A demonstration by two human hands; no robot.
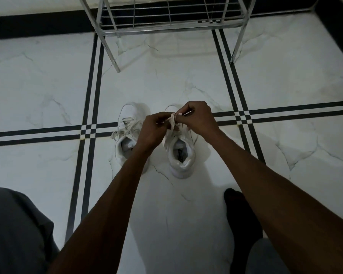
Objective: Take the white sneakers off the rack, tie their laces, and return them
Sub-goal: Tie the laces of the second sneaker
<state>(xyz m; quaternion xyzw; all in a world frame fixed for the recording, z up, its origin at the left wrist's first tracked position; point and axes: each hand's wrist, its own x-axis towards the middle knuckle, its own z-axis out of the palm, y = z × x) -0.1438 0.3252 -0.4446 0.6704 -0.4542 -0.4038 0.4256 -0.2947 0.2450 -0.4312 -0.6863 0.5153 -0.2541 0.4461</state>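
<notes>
sitting side by side on the pale marble-look floor (186,204), toes pointing toward the rack, the two white sneakers are off the shelf and just apart from one another. the right sneaker (181,155) has its laces (172,123) drawn up above the tongue — the right hand (198,116) is curled closed with fingertips pinching a strand at the top, and the left hand (151,129) is likewise closed, gripping the lace from the other side. the two hands nearly touch over the shoe, and one loose lace end hangs down beside its opening. the left sneaker (130,131) lies partly under the left forearm, its laces (120,130) slack and spilling out to the side, untied. dark double stripes cross the floor around the pair. beyond them stands the metal wire rack (166,26), well apart from the shoes — the shelf in view holds nothing. a dark-socked foot (240,214) rests near the right forearm, and a grey trouser leg (14,230) fills the lower left corner.
</notes>
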